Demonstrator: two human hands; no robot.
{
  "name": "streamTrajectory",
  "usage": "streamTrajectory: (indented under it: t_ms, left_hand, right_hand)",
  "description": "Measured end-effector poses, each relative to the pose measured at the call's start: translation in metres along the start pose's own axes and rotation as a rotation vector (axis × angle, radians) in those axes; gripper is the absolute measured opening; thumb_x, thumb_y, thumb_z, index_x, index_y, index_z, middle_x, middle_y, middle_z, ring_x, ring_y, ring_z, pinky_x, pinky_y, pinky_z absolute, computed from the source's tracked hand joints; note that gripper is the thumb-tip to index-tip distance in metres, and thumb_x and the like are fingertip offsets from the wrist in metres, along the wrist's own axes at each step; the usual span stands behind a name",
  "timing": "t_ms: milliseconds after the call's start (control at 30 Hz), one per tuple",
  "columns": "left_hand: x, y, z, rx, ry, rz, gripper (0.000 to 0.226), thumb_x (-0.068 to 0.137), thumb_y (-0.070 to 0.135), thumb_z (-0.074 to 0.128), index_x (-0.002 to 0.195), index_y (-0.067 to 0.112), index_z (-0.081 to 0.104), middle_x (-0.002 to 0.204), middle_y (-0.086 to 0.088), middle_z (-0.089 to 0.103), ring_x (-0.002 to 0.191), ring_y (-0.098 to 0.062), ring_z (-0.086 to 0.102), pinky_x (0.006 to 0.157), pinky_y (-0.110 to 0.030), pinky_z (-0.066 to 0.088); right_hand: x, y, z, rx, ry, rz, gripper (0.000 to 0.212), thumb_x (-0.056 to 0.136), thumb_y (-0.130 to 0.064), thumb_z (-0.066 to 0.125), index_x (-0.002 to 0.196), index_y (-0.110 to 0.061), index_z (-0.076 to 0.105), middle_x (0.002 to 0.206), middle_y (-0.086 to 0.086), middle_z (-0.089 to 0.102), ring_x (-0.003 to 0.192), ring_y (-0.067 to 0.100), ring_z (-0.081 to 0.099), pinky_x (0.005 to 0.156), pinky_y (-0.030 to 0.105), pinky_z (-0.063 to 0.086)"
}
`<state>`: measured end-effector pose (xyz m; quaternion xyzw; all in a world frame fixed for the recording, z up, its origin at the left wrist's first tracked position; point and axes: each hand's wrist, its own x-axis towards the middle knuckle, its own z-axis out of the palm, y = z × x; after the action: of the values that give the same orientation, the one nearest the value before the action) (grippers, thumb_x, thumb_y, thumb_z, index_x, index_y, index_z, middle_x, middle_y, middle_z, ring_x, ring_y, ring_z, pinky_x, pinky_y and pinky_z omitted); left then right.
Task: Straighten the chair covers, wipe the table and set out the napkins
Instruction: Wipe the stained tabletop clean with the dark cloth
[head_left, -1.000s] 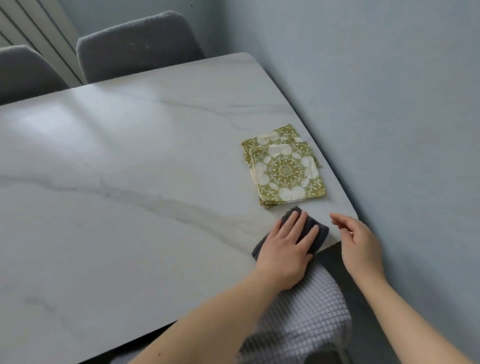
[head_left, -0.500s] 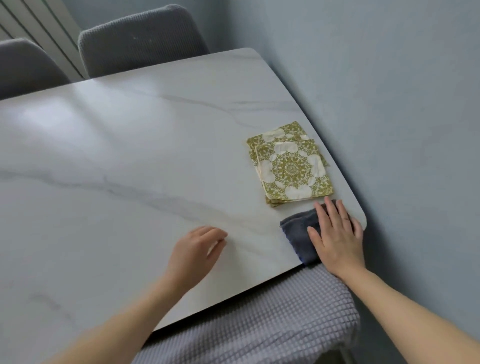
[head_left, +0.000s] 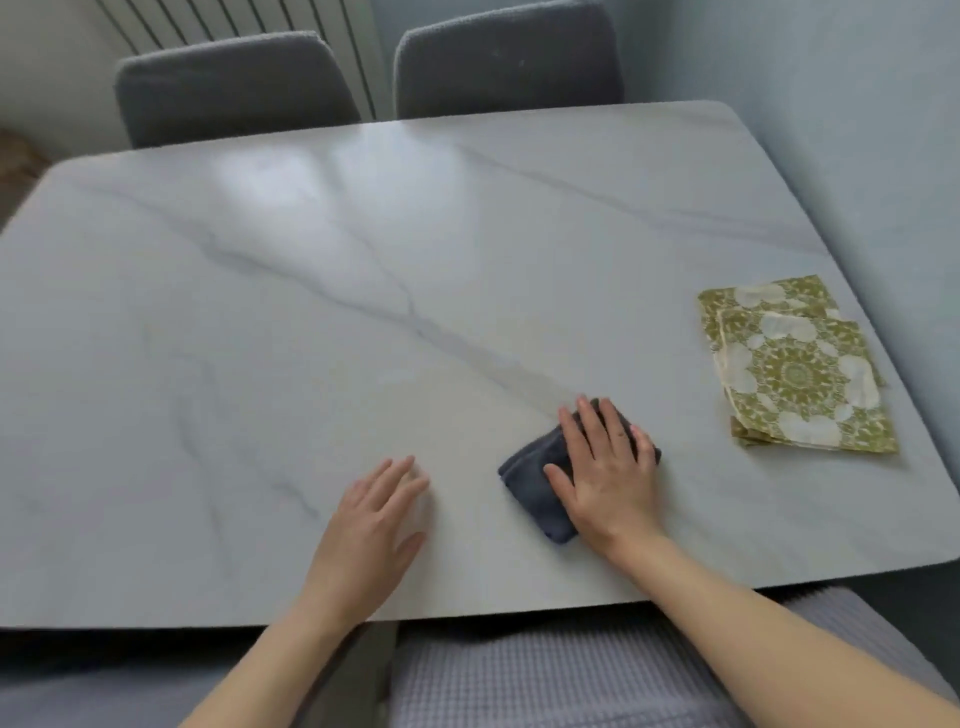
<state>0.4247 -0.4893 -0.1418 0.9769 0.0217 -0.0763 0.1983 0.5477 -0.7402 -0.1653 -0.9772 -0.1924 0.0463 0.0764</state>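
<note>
Right hand (head_left: 605, 470) flat on folded cloth (head_left: 540, 480), pressing to wipe table (head_left: 260, 312); left hand (head_left: 371, 525) open, empty, bracing. Napkins (head_left: 795, 364) stacked far right, clear of wiping.

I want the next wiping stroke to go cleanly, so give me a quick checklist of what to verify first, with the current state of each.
1. Right hand flat on the dark cloth: ok.
2. Cloth lying fully on the table, not over the edge: ok.
3. Left hand out of the cloth's way, spread on the bare tabletop: ok.
4. Napkins apart from the cloth: ok, but a rightward stroke would reach them.
5. Tabletop to the left and far side free of objects: ok.
6. Cloth damp enough: cannot tell.
</note>
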Motion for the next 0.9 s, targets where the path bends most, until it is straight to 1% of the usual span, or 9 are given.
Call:
streamTrajectory:
  t_ms: [33, 100, 233, 367, 533, 667, 767, 833, 900]
  left_hand:
    - [-0.008, -0.020, -0.003, 0.049, -0.027, -0.093, 0.069, 0.086, 0.048, 0.053, 0.146, 0.019, 0.035, 0.157, 0.002, 0.022, 0.145, -0.021, 0.021, 0.115, -0.040, 0.025]
    - [-0.026, -0.069, -0.013, 0.087, -0.053, -0.320, 0.082, 0.083, 0.065, 0.022, 0.149, 0.023, 0.000, 0.156, 0.006, -0.010, 0.147, -0.017, -0.007, 0.118, -0.040, 0.006]
    - [-0.065, -0.154, -0.044, 0.112, -0.013, -0.648, 0.069, 0.096, 0.048, 0.034, 0.152, 0.026, 0.002, 0.160, 0.002, -0.013, 0.148, -0.022, -0.008, 0.119, -0.047, 0.004]
    - [-0.083, -0.188, -0.048, 0.126, -0.071, -0.629, 0.064, 0.096, 0.054, 0.020, 0.146, 0.037, -0.016, 0.154, 0.010, -0.026, 0.146, -0.019, -0.017, 0.116, -0.049, -0.005]
    - [-0.081, -0.191, -0.044, 0.151, -0.091, -0.603, 0.066, 0.097, 0.052, 0.019, 0.142, 0.035, -0.026, 0.150, 0.008, -0.035, 0.144, -0.022, -0.025, 0.115, -0.053, -0.009]
    - [-0.083, -0.195, -0.046, 0.160, -0.108, -0.575, 0.066, 0.096, 0.054, 0.020, 0.146, 0.034, -0.019, 0.157, 0.004, -0.026, 0.145, -0.024, -0.020, 0.115, -0.054, -0.006]
    - [-0.085, -0.202, -0.055, 0.201, -0.053, -0.489, 0.069, 0.088, 0.061, 0.022, 0.150, 0.032, 0.017, 0.159, -0.006, 0.014, 0.143, -0.033, 0.017, 0.110, -0.057, 0.020]
    - [-0.084, -0.213, -0.064, 0.230, -0.019, -0.401, 0.068, 0.078, 0.063, 0.031, 0.136, 0.031, 0.046, 0.140, -0.008, 0.047, 0.119, -0.034, 0.045, 0.094, -0.051, 0.041]
    - [-0.082, -0.226, -0.074, 0.216, 0.050, -0.341, 0.055, 0.078, 0.057, 0.038, 0.122, 0.032, 0.059, 0.122, -0.005, 0.058, 0.098, -0.032, 0.053, 0.079, -0.044, 0.048]
  right_hand:
    - [0.018, -0.014, 0.003, 0.014, 0.013, 0.067, 0.067, 0.084, -0.052, 0.033, 0.137, -0.015, 0.048, 0.146, 0.009, 0.044, 0.135, 0.029, 0.038, 0.104, 0.049, 0.026]
    - [0.058, -0.044, 0.003, 0.068, 0.025, 0.191, 0.073, 0.084, -0.056, 0.024, 0.140, -0.013, 0.044, 0.149, 0.011, 0.038, 0.138, 0.031, 0.033, 0.106, 0.053, 0.024]
    - [0.114, -0.102, 0.007, 0.061, -0.028, 0.311, 0.086, 0.079, -0.076, 0.012, 0.150, -0.028, 0.016, 0.159, 0.011, 0.011, 0.146, 0.031, 0.003, 0.110, 0.055, 0.010]
    - [0.098, -0.178, 0.023, 0.005, -0.047, 0.052, 0.078, 0.072, -0.082, 0.026, 0.143, -0.048, 0.023, 0.157, 0.014, 0.015, 0.145, 0.036, 0.007, 0.107, 0.055, 0.007]
    - [0.007, -0.224, 0.035, -0.019, -0.088, -0.411, 0.075, 0.073, -0.076, 0.044, 0.141, -0.047, 0.033, 0.157, 0.010, 0.018, 0.146, 0.030, 0.012, 0.109, 0.055, 0.018]
    - [-0.020, -0.167, 0.017, -0.138, -0.104, -0.607, 0.077, 0.075, -0.065, 0.051, 0.144, -0.040, 0.031, 0.156, 0.014, 0.020, 0.144, 0.031, 0.019, 0.111, 0.054, 0.023]
    - [-0.016, -0.129, 0.004, -0.122, -0.150, -0.376, 0.087, 0.072, -0.055, 0.047, 0.149, -0.034, 0.014, 0.156, 0.019, 0.013, 0.142, 0.035, 0.021, 0.109, 0.055, 0.027]
    - [-0.005, -0.136, 0.003, -0.043, -0.211, -0.189, 0.097, 0.065, -0.052, 0.045, 0.151, -0.023, 0.009, 0.157, 0.018, 0.000, 0.145, 0.035, 0.005, 0.115, 0.051, 0.020]
    - [0.011, -0.171, 0.003, 0.077, -0.277, 0.040, 0.103, 0.061, -0.054, 0.040, 0.150, -0.012, 0.013, 0.157, 0.023, -0.004, 0.145, 0.036, -0.006, 0.119, 0.045, 0.008]
